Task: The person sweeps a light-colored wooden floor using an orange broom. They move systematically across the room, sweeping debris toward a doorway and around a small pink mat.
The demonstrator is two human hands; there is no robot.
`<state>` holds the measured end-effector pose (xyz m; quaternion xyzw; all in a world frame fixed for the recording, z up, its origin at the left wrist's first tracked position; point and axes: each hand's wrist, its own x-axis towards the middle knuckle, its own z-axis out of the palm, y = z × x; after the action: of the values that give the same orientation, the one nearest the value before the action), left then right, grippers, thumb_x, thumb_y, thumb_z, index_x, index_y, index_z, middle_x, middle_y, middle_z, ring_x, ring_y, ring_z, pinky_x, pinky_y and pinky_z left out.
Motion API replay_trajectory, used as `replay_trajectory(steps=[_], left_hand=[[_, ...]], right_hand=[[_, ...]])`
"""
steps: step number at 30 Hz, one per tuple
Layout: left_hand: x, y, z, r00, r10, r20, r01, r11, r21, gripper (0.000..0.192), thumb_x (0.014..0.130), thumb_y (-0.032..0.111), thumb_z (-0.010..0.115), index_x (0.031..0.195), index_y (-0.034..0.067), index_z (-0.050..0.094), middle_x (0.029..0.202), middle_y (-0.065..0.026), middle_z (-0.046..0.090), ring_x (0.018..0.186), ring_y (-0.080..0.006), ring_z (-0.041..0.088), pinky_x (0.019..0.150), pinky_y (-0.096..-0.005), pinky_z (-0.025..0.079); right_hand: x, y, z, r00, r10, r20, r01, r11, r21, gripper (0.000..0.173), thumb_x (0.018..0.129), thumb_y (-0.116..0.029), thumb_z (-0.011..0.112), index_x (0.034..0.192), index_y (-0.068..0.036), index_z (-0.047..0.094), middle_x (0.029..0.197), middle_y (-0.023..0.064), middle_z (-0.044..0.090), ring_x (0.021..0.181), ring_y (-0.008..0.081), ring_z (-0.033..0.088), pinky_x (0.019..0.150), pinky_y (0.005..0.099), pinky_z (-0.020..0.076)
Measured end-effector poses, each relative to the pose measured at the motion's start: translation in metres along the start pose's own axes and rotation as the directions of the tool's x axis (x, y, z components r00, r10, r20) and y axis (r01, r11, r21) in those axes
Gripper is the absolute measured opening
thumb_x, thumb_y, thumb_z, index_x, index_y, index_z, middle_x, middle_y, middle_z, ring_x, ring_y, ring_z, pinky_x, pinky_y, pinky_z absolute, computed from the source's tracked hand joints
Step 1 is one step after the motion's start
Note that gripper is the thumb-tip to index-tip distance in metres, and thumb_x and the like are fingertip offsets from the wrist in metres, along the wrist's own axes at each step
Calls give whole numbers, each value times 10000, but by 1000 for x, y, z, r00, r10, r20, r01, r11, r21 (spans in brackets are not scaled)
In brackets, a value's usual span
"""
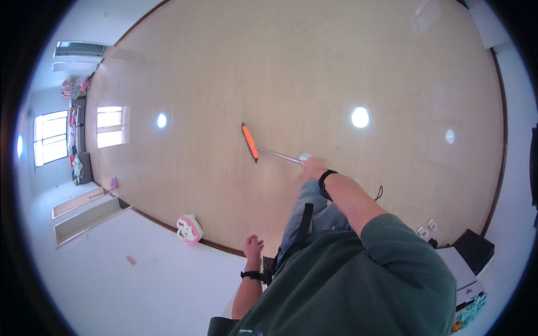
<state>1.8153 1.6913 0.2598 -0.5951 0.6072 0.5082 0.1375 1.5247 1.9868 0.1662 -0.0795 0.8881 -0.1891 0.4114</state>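
Observation:
My right hand [314, 168] grips the pole of a floor broom. The metal pole [278, 155] slants from that hand to an orange broom head [250, 142], which has a dark edge along it and rests on the light wood-look floor [260, 75]. At my left side hangs my left hand [253, 248], fingers loosely curled and holding nothing. It is near the white wall and its dark baseboard. Part of a light-coloured shoe [304, 156] shows just behind the pole.
A pink and white plastic stool [190, 229] stands against the left wall. Two small slippers [427, 228] lie at the right, near a black box [473, 248] and a pale cabinet [458, 266]. Grey furniture bearing clothes [80, 166] lines the far left below a window [51, 137].

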Motion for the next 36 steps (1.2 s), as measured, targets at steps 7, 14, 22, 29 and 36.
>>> replay_trajectory(steps=[7,14,22,29,36], left_hand=[[49,72,21,992,-29,126,15,994,105,172,894,128,493,1053,93,547,988,-41,571,798,-191,615,642,-290,498],[90,135,83,955,36,294,-87,983,162,138,908,136,476,998,84,567,939,-35,575,732,-162,612,603,-270,489],[107,172,119,921,115,372,-175,976,131,138,906,145,495,1001,73,564,883,-35,578,724,-163,610,594,-269,489],[108,165,114,942,-34,333,-39,977,209,208,896,169,504,1060,51,552,955,-62,581,742,-198,618,605,-298,495],[83,169,106,975,-116,191,107,993,55,226,874,118,512,1083,42,548,962,-78,588,710,-211,629,556,-290,503]], right_hand=[[-5,113,-53,941,337,40,-337,941,-21,350,863,-402,528,936,-97,682,964,142,670,898,327,642,758,444,511],[-126,237,-148,767,634,-104,-642,760,-102,470,896,-485,445,949,-74,667,980,153,661,917,343,632,780,457,502],[-145,234,-205,756,591,-281,-645,747,-163,429,900,-432,450,876,-65,670,871,154,673,819,340,650,713,456,516],[-114,144,-196,863,429,-265,-431,901,54,464,901,-424,402,845,-49,669,841,200,658,797,389,635,724,487,499],[30,57,-196,947,313,-70,-301,943,141,444,921,-409,409,944,-55,677,945,172,668,899,338,644,753,458,507]])
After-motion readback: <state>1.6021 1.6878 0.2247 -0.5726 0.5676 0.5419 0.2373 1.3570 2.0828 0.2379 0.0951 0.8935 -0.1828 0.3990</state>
